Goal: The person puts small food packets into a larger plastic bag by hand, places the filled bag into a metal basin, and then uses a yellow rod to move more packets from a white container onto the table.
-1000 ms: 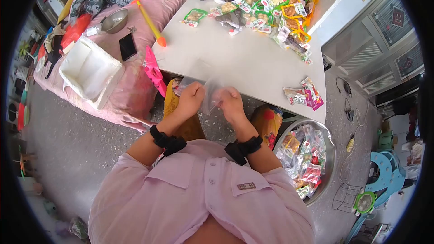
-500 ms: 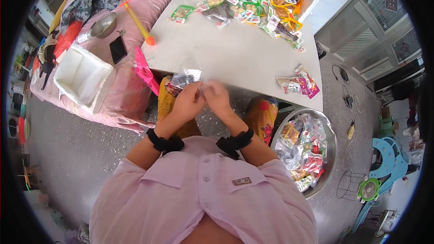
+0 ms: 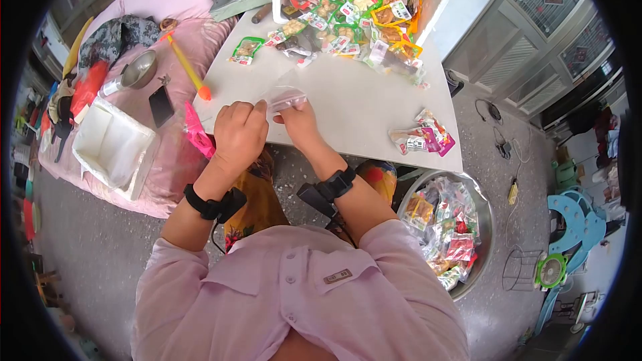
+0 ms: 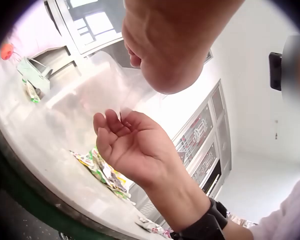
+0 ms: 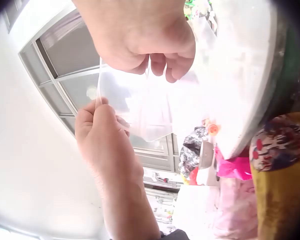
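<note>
A clear plastic bag (image 3: 286, 98) is held up between both hands, above the near edge of the white table (image 3: 321, 110). My left hand (image 3: 242, 130) pinches the bag's left side with curled fingers. On the other side, my right hand (image 3: 300, 124) pinches it between thumb and fingers. In the right wrist view the bag (image 5: 140, 107) hangs stretched and see-through between the two hands, with no contents showing. The left wrist view has the right hand (image 4: 140, 147) with its palm showing and fingers bent at the bag's edge.
A foam box (image 3: 438, 10) heaped with food packets stands at the table's back. A green-edged packet (image 3: 246, 50) and several pink-and-white packets (image 3: 424, 139) lie on the table. A metal basin (image 3: 486, 234) of packets sits lower right; an open foam box (image 3: 110, 144) rests on the bed.
Both hands have risen from the lap at the table's edge to over the table, left hand further left. The clear bag, largely hidden by the hands before, now spreads upward between them.
</note>
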A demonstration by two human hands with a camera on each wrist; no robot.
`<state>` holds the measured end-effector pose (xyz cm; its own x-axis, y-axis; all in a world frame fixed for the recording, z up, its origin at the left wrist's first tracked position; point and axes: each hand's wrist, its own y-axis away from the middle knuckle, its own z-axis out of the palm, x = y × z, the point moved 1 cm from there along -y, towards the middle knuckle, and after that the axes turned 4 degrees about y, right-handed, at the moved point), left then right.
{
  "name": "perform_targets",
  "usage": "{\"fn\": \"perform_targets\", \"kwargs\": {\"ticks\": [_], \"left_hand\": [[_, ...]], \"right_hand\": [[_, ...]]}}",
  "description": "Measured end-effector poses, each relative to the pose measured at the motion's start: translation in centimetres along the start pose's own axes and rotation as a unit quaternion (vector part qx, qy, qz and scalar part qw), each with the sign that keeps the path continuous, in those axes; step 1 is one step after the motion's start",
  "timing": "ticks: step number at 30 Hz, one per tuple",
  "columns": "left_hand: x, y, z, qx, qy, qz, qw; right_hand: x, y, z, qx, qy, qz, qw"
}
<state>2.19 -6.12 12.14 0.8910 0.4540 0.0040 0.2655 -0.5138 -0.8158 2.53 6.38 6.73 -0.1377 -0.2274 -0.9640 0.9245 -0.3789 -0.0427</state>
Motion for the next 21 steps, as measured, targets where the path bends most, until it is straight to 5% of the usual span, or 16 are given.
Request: {"fn": "perform_targets", "kwargs": {"ticks": [9,18,21], "left_hand": [[-0.5,4.7,10.0,-0.168,0.034,-0.013,0.985],[0.7,4.9,14.7,-0.191,0.104,-0.105,0.97],[0.1,5.2,15.4,-0.183,0.097,-0.128,0.97]], "right_hand": [[6.1,-4.0,-5.5,0.028,0.073,0.169,0.983],[2.5,-3.9,-12.1,-0.022,0.302,0.151,0.941],[0.4,-5.5,-17.2,0.009,0.291,0.068,0.954]]}}
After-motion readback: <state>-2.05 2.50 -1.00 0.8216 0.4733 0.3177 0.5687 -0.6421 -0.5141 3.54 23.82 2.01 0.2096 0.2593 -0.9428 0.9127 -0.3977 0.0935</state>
